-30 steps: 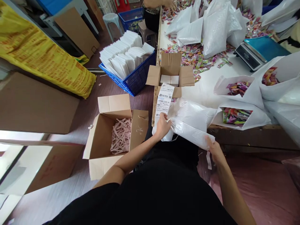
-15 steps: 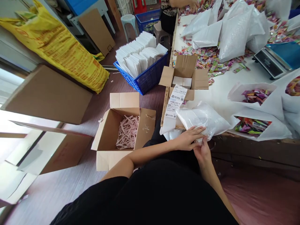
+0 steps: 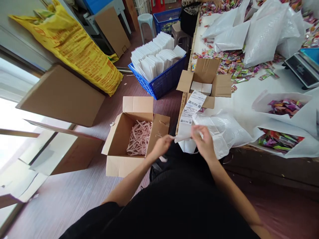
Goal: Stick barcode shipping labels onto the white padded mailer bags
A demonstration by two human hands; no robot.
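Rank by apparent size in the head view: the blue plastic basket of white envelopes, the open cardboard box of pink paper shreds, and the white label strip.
1. Open cardboard box of pink paper shreds, though it sits nearer the camera.
2. Blue plastic basket of white envelopes, close behind.
3. White label strip.

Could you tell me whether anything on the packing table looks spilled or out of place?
Yes: colourful sachets lie scattered loose over the table among the white bags, and the label strip hangs over the table's edge by both hands.
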